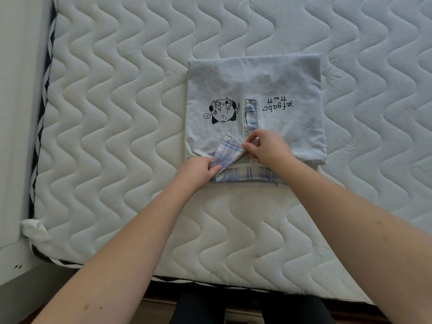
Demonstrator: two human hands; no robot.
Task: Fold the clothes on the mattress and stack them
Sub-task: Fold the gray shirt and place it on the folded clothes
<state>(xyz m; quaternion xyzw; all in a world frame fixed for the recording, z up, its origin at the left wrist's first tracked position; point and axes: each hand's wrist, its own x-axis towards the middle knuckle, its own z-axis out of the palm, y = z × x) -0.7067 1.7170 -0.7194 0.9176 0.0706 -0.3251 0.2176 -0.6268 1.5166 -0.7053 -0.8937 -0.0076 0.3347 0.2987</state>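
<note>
Collar (pixel 228 150) of a soft, limp shirt (pixel 254 90) is pinched by left hand (pixel 198 170) and right hand (pixel 266 146); edges are judged best gripped.

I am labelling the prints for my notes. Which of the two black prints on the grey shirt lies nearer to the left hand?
The round cartoon drawing is nearer to the left hand; the line of letters lies beyond the plaid strip.

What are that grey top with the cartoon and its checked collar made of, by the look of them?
Grey top: looks like soft matte cotton jersey, heathered, lightly creased. Checked collar: seems a thin woven plaid cloth, holding a crisp fold where both hands pinch it. The fibre itself cannot be told.
</note>
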